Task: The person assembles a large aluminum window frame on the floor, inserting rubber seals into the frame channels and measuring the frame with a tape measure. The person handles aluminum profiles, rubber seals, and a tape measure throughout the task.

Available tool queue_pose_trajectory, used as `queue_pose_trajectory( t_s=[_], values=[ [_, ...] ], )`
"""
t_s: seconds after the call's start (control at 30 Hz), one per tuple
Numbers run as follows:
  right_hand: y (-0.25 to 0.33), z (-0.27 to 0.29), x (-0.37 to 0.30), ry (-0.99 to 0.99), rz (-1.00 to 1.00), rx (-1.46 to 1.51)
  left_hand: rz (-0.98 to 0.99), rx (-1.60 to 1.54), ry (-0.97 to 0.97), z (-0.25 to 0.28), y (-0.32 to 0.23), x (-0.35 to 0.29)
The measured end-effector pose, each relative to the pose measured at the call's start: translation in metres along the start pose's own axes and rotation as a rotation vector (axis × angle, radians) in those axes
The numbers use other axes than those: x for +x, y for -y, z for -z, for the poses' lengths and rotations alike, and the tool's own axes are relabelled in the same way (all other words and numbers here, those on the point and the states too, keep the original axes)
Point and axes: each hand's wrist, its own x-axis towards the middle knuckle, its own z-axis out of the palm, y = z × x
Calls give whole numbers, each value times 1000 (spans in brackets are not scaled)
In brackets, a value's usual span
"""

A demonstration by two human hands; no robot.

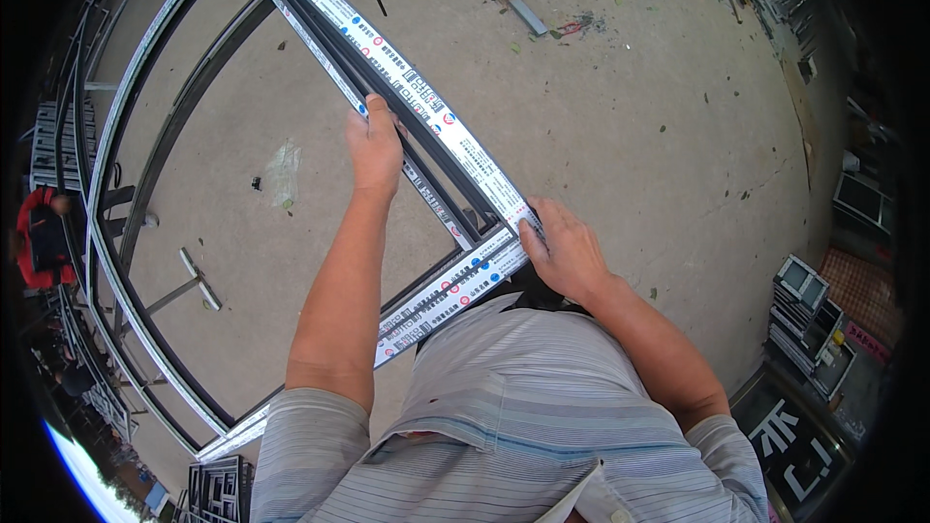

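left hand gripping big frame by inner bar | right hand clasping its corner | white film plastered with red/blue logos lol

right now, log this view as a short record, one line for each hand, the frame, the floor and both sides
left hand: closed on the inner bar of the large dark metal frame with printed white film
right hand: at the frame's corner, thumb on top; full grip unclear
frame: bars meet at a corner beside the right hand
floor: grey-brown concrete floor with scattered leaves
left side: person in red
right side: dark rectangular board with white characters
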Motion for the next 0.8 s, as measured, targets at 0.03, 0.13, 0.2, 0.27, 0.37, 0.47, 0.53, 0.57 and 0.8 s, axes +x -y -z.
queue_pose_trajectory(
  t_s=[0.03, 0.13, 0.2, 0.27, 0.37, 0.47, 0.53, 0.57, 0.8],
  values=[
    [-1, 0, 0, 1, 2, -2, -3, 0, -2, 0, 0, 0],
    [1, 1, 0, 3, -1, -4, -7, -3, -11, 0, 1, 1],
    [3, 2, 1, 12, -4, -1, -1, -7, -26, 1, 4, 3],
    [4, 2, 2, 16, 1, 3, 5, 8, -27, 3, 7, 5],
    [2, 2, 4, 7, 19, 10, 12, 13, -18, 3, 9, 7],
    [2, 1, 2, -8, 36, 10, -4, 49, -20, 2, 8, 6],
    [3, 2, 2, -4, 41, 5, -15, 55, -29, 1, 8, 5],
    [3, 2, 2, -4, 46, 5, -18, 41, -35, 1, 9, 5],
    [7, 4, 6, -23, 64, -3, 54, -59, -60, -6, 2, 1]
  ],
)
